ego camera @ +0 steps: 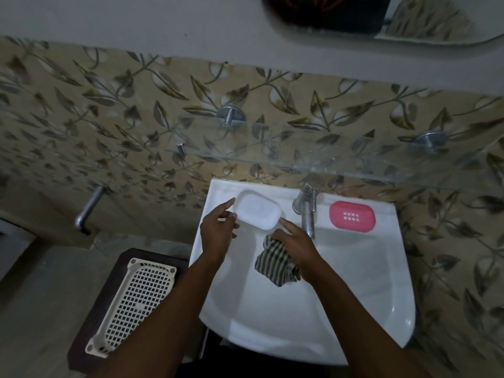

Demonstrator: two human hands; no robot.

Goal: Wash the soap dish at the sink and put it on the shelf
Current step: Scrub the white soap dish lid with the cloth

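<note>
A white soap dish sits on the back left ledge of the white sink. My left hand is at the dish's left end, fingers spread and touching its edge. My right hand is closed on a striped cloth over the basin, with its index finger stretched to the dish's right corner. A pink soap dish part with drain holes lies on the ledge right of the tap. A glass shelf hangs on the wall above the sink.
A cream perforated basket rests on a dark stool left of the sink. A second tap sticks out of the tiled wall at the left. A mirror edge shows at the top right.
</note>
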